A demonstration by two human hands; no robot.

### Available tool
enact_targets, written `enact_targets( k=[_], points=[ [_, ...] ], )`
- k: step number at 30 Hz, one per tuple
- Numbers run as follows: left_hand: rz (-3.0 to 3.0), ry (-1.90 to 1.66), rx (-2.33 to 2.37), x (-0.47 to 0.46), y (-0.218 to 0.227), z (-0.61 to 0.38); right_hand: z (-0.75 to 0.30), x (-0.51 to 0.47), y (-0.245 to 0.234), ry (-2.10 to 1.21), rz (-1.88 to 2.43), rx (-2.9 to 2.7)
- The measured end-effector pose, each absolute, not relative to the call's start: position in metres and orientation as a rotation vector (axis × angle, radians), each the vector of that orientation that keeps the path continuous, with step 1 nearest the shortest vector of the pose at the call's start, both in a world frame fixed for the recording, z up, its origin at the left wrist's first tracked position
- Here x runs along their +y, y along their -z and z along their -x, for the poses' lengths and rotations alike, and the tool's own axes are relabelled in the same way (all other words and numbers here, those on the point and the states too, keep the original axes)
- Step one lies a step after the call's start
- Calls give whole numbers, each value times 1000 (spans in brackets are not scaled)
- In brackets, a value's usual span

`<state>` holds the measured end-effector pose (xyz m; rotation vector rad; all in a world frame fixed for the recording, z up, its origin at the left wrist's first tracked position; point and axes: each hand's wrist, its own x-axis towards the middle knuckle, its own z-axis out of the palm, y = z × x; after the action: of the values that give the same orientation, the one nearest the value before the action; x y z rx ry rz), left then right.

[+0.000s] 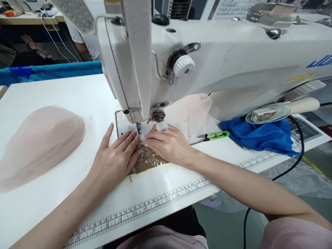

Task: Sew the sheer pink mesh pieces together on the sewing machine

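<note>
A white sewing machine [233,52] stands over the table, its presser foot [139,129] down between my two hands. My left hand [114,155] lies flat on the left of the foot, fingers stretched out over the metal plate [126,128]. On the other side, my right hand [171,143] has its fingers pinched together beside the foot, on a thin sheer cloth whose edge is mostly hidden by the fingers. Pale pink sheer cloth [192,110] spreads behind my right hand, under the machine arm. Another piece of pale pink sheer cloth [49,138] lies to the left.
Green-handled thread snips [215,136] lie right of my right hand. Beyond them are a blue cloth [261,136] and a coil of pale cord [268,113]. A printed ruler [145,209] runs along the front edge. Another person's sleeve [89,41] shows behind the table.
</note>
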<state>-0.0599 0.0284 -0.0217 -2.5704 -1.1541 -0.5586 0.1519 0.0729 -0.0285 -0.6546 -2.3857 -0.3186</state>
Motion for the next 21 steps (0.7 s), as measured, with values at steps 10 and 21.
enact_targets(
  k=[10, 21],
  points=[
    [2557, 584, -1131, 25, 19, 60, -154, 68, 26, 238, 648, -2420],
    [2558, 568, -1192, 28, 19, 63, -155, 66, 27, 268, 629, -2450]
  ],
)
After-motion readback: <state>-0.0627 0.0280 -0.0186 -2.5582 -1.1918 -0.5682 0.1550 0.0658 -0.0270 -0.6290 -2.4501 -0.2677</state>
